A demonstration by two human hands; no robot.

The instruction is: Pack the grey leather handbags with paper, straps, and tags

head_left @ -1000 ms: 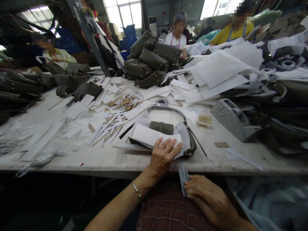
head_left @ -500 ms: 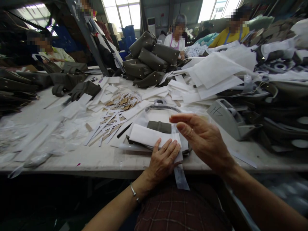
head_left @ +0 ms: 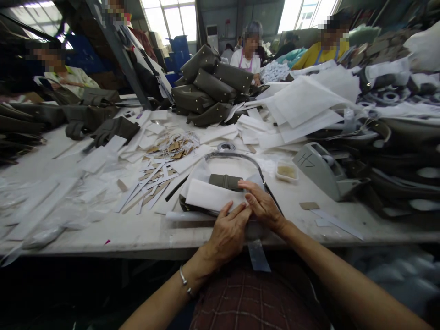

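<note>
An olive-green bag (head_left: pixel 227 182) with a grey strap (head_left: pixel 237 157) lies at the near edge of the white table (head_left: pixel 137 229), partly wrapped in white paper (head_left: pixel 209 196). My left hand (head_left: pixel 228 231) lies flat on the paper's near right corner, fingers stretched out. My right hand (head_left: pixel 263 205) rests beside it on the paper and bag, fingers extended and touching the left hand's fingertips. A strip of clear tape (head_left: pixel 257 256) hangs over the table edge below my hands.
A grey tape dispenser (head_left: pixel 321 170) and a small plastic tray (head_left: pixel 287 172) stand to the right. Paper strips and tags (head_left: pixel 158 176) litter the left. A pile of olive bags (head_left: pixel 209 87) and white sheets (head_left: pixel 305 103) sits behind. Other people work at the far side.
My right hand came up from my lap, passed over the bag, and has come down on the paper next to my left hand. The left hand stayed pressed on the paper.
</note>
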